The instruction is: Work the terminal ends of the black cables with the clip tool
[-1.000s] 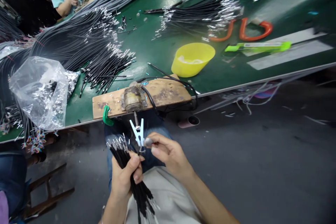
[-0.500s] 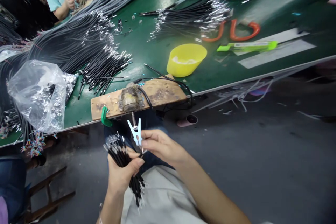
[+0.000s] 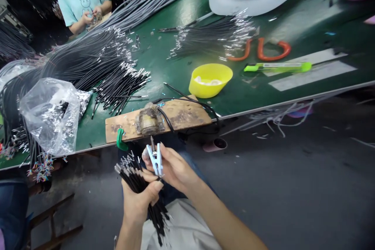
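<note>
My left hand (image 3: 137, 203) is closed round a bundle of short black cables (image 3: 133, 177) with bare silvery ends, its thumb pointing toward the other hand. My right hand (image 3: 175, 168) curls round a light blue clothespin (image 3: 156, 160), fingers behind it and thumb at its upper right side. The clothespin sits at a thin metal shaft (image 3: 152, 140) sticking out of a small motor (image 3: 149, 121). The motor is fixed on a wooden board (image 3: 187, 113), held at the table edge by a green clamp (image 3: 120, 139). The cable tip near my left thumb is too small to make out.
On the green table (image 3: 175, 70) lie many grey cables (image 3: 88, 54), a clear plastic bag (image 3: 49, 113), a yellow cup (image 3: 211, 80), another cable bundle (image 3: 208, 37), orange-handled scissors (image 3: 274, 50) and a green cutter (image 3: 278, 67). A co-worker (image 3: 83, 4) sits across.
My right hand has moved up round the clothespin; its fingers were pinched beside the clothespin's lower end before. The left hand still holds the cables. The whole view has shifted slightly.
</note>
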